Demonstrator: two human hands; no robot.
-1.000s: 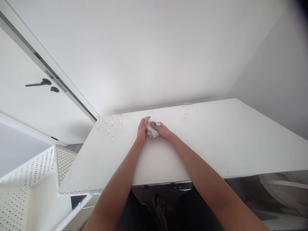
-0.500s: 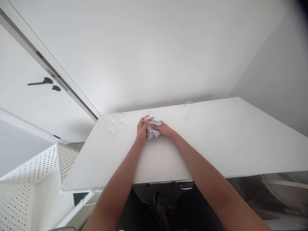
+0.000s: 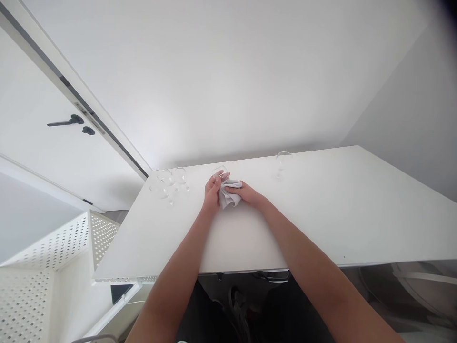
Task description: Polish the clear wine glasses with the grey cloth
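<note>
My left hand (image 3: 213, 191) is closed around a clear glass (image 3: 219, 170), whose rim points away from me above the fingers. Its lower part is hidden by the fingers and a light grey cloth (image 3: 230, 196). My right hand (image 3: 247, 194) grips that cloth, pressing it against the glass beside the left fingers. Both hands are over the middle of the white table (image 3: 310, 209), close to each other.
Three clear stemmed glasses stand together at the table's left, one of them a wine glass (image 3: 159, 190) nearest me. Another stemmed glass (image 3: 282, 164) stands near the back edge, right of my hands. A white wall (image 3: 228, 85) rises behind; a perforated white panel (image 3: 103, 233) is at left.
The cloth has shifted slightly and hangs more spread out below my right hand. More of the glass rim shows above my left fingers. The whole view has moved a little.
</note>
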